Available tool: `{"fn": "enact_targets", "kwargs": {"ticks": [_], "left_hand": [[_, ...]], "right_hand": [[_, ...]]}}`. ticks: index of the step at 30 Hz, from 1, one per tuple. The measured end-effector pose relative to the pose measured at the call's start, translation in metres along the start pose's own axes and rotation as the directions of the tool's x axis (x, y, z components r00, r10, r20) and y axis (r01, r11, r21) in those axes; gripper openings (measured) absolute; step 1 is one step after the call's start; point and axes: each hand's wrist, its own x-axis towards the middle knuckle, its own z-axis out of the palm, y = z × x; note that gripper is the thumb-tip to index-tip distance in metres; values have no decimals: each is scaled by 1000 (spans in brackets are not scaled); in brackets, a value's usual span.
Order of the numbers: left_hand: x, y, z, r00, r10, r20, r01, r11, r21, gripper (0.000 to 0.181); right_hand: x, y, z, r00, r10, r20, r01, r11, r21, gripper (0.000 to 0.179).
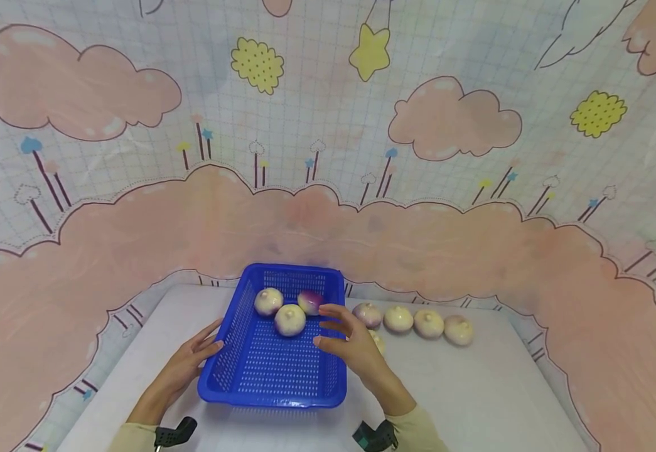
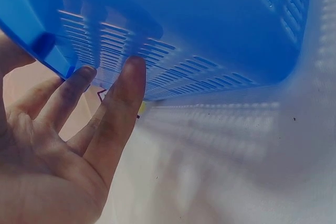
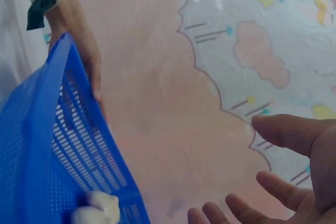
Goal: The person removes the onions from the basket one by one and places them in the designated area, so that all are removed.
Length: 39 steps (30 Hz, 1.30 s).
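Note:
A blue plastic basket (image 1: 279, 392) with slotted walls stands in front of me. Three round white-and-purple bulbs (image 1: 290, 321) that look like onions or turnips lie toward its far end. My left hand (image 1: 177, 370) holds the basket's left side, thumb at the rim; the left wrist view shows the other fingers (image 2: 118, 114) along the outer wall. Over the right rim, my right hand (image 1: 358, 351) is spread and holds nothing. Its thumb and fingers (image 3: 294, 132) stand apart from the basket in the right wrist view.
Right of the basket, several similar bulbs (image 1: 429, 324) line up near the back of the white table (image 1: 474, 395). Another bulb (image 1: 377, 342) is partly hidden behind my right hand. A patterned cloth (image 1: 446, 245) hangs behind the table.

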Motion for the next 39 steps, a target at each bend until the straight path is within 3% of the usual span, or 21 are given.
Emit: {"fn": "enact_targets", "kwargs": {"ticks": [4, 11, 18, 28, 39], "left_hand": [[-1, 2, 0, 1000, 1, 3, -1, 1000, 1, 71], [-1, 1, 0, 1000, 19, 12, -19, 1000, 14, 71], [0, 0, 0, 1000, 10, 1, -10, 1000, 12, 69], [0, 0, 0, 1000, 24, -12, -24, 999, 24, 68], [0, 0, -1, 1000, 18, -1, -18, 1000, 12, 69]], "right_hand": [[6, -9, 9, 999, -13, 50, 13, 1000, -10, 55], [25, -18, 20, 999, 41, 30, -39, 997, -59, 58], [50, -15, 30, 989, 148, 2, -148, 988, 42, 58], [86, 4, 45, 961, 264, -81, -253, 959, 131, 56], [110, 32, 55, 933, 354, -67, -355, 935, 4, 64]]}}
